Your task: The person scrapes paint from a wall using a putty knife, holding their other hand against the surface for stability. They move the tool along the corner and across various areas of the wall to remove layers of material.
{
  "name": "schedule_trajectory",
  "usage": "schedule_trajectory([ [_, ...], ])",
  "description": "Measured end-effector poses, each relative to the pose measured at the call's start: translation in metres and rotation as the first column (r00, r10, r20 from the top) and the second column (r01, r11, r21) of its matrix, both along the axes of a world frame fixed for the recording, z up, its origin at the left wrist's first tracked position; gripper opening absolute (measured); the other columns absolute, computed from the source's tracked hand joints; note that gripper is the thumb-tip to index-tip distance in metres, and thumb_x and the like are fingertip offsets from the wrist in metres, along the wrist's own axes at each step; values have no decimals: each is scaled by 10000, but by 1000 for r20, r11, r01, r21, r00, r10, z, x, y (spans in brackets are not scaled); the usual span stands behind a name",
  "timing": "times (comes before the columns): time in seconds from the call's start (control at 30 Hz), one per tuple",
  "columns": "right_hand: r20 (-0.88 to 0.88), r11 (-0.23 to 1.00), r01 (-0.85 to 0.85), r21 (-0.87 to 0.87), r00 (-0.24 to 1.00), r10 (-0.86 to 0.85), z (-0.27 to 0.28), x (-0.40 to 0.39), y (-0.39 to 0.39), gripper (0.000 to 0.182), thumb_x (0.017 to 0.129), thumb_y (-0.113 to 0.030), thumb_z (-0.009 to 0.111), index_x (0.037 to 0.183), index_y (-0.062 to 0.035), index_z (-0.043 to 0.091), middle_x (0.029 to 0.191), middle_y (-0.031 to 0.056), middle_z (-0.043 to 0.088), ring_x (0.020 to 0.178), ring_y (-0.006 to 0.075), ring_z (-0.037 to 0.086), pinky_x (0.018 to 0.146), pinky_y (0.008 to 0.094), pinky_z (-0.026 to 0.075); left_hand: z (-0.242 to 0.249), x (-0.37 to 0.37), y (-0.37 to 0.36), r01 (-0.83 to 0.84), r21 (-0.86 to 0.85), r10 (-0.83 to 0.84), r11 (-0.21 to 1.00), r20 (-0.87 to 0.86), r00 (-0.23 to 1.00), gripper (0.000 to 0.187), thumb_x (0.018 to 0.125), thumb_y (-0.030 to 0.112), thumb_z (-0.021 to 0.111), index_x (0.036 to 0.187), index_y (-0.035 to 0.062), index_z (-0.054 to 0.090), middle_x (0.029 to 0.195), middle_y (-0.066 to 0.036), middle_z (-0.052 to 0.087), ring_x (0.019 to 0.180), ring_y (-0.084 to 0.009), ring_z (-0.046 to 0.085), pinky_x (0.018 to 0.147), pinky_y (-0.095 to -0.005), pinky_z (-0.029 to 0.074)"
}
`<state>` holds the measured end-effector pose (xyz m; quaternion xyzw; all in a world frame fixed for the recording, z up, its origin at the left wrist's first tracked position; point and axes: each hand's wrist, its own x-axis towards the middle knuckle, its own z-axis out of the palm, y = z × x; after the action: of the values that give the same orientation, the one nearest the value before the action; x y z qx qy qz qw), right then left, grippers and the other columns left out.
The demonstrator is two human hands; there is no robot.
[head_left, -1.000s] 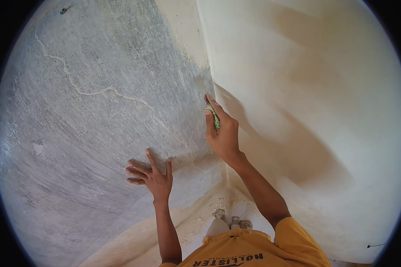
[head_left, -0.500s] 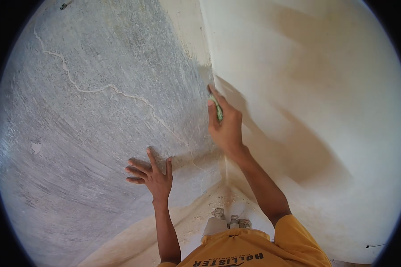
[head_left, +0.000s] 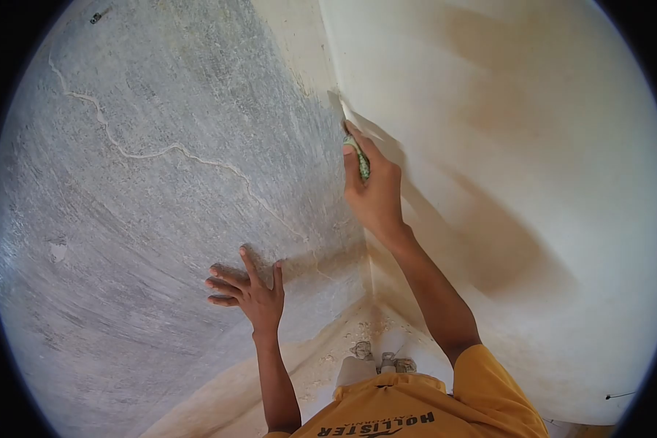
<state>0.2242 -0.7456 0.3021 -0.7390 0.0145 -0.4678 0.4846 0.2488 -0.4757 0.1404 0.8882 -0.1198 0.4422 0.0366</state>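
My right hand point(head_left: 377, 191) grips a small tool with a green patterned handle point(head_left: 363, 165), its index finger stretched along the top. The working end lies at the corner where two walls meet, mostly hidden by the fingers, so I cannot tell its kind. Lower down to the left, my left hand point(head_left: 261, 298) rests with spread fingers against the rough grey wall point(head_left: 160, 212). A pale, wavy crack line point(head_left: 175, 148) runs down across this grey surface toward the corner.
On the right stands a smooth cream wall point(head_left: 533, 146) with arm shadows on it. Below are the floor with light crumbs point(head_left: 336, 350) and my shoes point(head_left: 398, 363) close to the corner. A dark fitting point(head_left: 95, 18) sticks out of the grey wall at upper left.
My right hand has slid a little upward along the corner with the green-handled tool. The left hand stays spread on the grey wall, and the view has shifted slightly.
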Motion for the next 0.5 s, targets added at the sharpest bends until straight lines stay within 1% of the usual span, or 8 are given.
schedule_trajectory([
  [0.1,109,1000,-16,-1,994,16,-17,-2,11,345,996,-82,603,1318,40,623,915,259,711,590,239,635,601,350,499,0,1,1,5,-11,-5,1000,-20,1000,880,960,596,611,1638,171,246,1599,-386,-231,1427,-541,-368,1008,-755,-269],
  [0.2,7,999,12,-36,1000,-11,-5,-5,2,351,994,-84,605,1324,35,622,957,259,716,614,268,651,615,350,507,-1,1,-1,-3,-11,3,1000,-9,1000,881,957,595,616,1637,171,251,1600,-385,-231,1428,-543,-366,1006,-764,-260],
  [0.3,-52,999,-20,-30,998,18,-7,-11,3,356,994,-89,607,1329,30,622,1004,256,722,652,294,667,642,344,517,-1,0,0,-1,-6,1,1000,-3,1000,879,955,599,617,1636,177,256,1601,-382,-230,1428,-541,-367,1006,-768,-256],
  [0.37,37,999,-12,-40,999,14,-21,-7,9,355,995,-93,605,1327,30,622,1026,253,724,665,293,672,654,341,521,1,3,0,3,-8,-3,1000,-6,1000,876,955,602,616,1636,182,259,1603,-380,-229,1428,-540,-368,1006,-768,-256],
  [0.4,82,999,-12,-51,996,16,-19,-6,12,354,996,-94,604,1327,31,622,1036,252,725,671,292,674,660,340,524,0,2,-1,-1,-13,1,1000,-12,1000,874,955,603,615,1636,185,260,1603,-380,-228,1428,-539,-368,1007,-767,-256],
  [0.5,-5,1000,-13,-25,1000,13,-1,-7,2,352,997,-91,603,1325,36,621,1034,252,727,677,290,679,668,336,525,-2,2,0,-10,-17,10,1000,-16,1000,872,954,609,613,1635,190,264,1604,-379,-226,1429,-538,-367,1008,-767,-257],
])
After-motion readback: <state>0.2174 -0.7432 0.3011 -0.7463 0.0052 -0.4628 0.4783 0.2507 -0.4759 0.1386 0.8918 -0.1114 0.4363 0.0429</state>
